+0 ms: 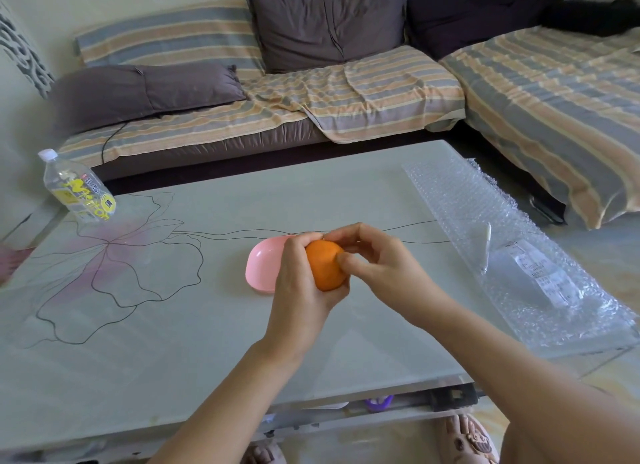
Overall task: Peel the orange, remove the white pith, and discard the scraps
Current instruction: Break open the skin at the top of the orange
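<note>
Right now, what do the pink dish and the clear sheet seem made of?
Pink dish: probably plastic, smooth, evenly coloured, with a soft sheen. Clear sheet: plastic bubble wrap, judging by its rows of small glinting air pockets.

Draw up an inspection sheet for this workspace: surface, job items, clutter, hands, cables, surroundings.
Surface: pale glass table with a flower line drawing.
Job's things: orange, peel intact, held above the table; pink dish on the table behind it, visible part empty.
Clutter: plastic bottle at the far left corner; bubble wrap along the right edge.
Hands: left hand grips the orange; right hand pinches at its top.
Cables: dark cable on the sofa seat.
Surroundings: the sofa has a striped cover and dark cushions.
</note>
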{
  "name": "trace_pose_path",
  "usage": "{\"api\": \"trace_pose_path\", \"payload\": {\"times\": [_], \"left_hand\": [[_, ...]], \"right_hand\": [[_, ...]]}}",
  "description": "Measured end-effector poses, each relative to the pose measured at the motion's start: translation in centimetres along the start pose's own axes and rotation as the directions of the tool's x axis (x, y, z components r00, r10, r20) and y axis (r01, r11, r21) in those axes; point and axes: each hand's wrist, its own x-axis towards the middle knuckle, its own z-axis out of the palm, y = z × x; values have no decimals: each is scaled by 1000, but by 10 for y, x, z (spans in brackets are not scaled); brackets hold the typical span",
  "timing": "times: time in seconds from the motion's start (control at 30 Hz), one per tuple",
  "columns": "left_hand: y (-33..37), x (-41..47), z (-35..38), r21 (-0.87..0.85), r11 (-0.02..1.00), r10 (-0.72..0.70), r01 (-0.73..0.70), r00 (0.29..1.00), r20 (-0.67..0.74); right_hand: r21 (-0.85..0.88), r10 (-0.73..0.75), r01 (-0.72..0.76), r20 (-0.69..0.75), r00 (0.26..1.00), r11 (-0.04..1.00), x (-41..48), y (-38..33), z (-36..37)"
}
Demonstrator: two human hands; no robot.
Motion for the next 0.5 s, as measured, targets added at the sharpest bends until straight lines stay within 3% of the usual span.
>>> {"api": "trace_pose_path", "payload": {"times": [0.17, 0.3, 0.5], "left_hand": [[-4, 5, 0, 54, 995, 78, -81, 995, 65], [-5, 4, 5, 40, 992, 115, -120, 988, 106], [-9, 5, 1, 14, 991, 132, -134, 987, 93]], "right_hand": [[-56, 110, -110, 0, 994, 992, 0, -6, -7], [-92, 74, -81, -75, 994, 993, 1, -6, -1], [-191, 1, -13, -61, 998, 981, 4, -4, 2]]}}
